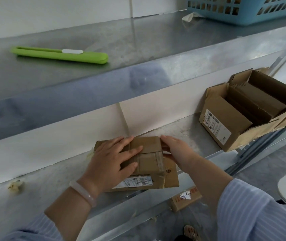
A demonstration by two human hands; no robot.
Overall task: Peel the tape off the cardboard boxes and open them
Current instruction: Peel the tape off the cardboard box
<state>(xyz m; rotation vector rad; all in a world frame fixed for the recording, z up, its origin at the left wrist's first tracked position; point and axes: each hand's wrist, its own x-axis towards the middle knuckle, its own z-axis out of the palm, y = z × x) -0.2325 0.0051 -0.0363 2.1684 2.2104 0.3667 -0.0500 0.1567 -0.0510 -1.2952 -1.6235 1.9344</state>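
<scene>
Here, taped box (150,162), between both hands (110,159) (177,150)

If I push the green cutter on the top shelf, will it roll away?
Probably not: the green cutter looks flattish, so it should slide rather than roll. The metal shelf looks smooth, so it may slide easily. It looks slim, likely light.

Left hand (110,164), right hand (177,150) on taped box (149,162)

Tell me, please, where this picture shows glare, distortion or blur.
Head view: soft glare and blurred reflections on the upper metal shelf; the wide-angle lens tilts the shelf edges; the blue basket looks slightly soft; the taped box is fairly sharp.
</scene>
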